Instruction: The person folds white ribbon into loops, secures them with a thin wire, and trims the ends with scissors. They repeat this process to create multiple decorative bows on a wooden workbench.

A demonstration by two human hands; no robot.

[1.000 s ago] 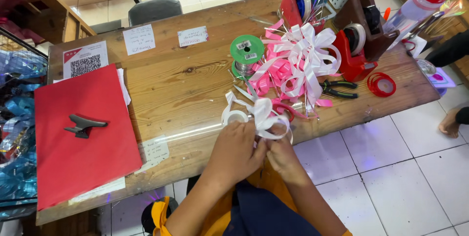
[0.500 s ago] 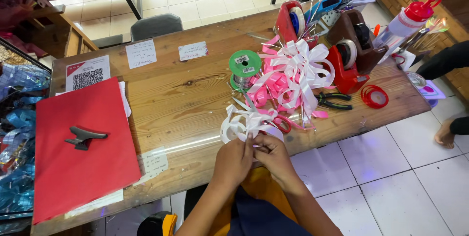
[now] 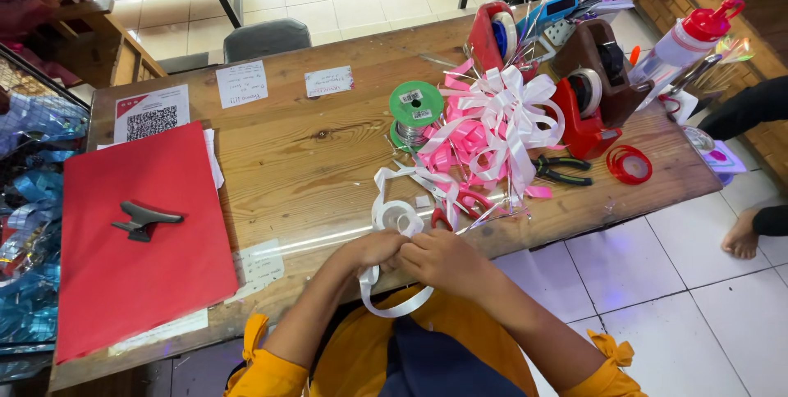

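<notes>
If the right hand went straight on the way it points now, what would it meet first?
The right hand points leftward, knuckles against the left hand, so it would meet that hand at once, along with the white ribbon both are pinching. Beyond them lies bare wooden table, though depth is hard to judge.

1. The white ribbon (image 3: 397, 218) is a shiny satin strip, looped into a few rounded coils right at the near edge of the desk (image 3: 295, 159).
2. Its coils stand up just past the fingers, pinched at the base.
3. One long loose tail hangs below the desk edge, curving in a big open loop over the lap.
</notes>
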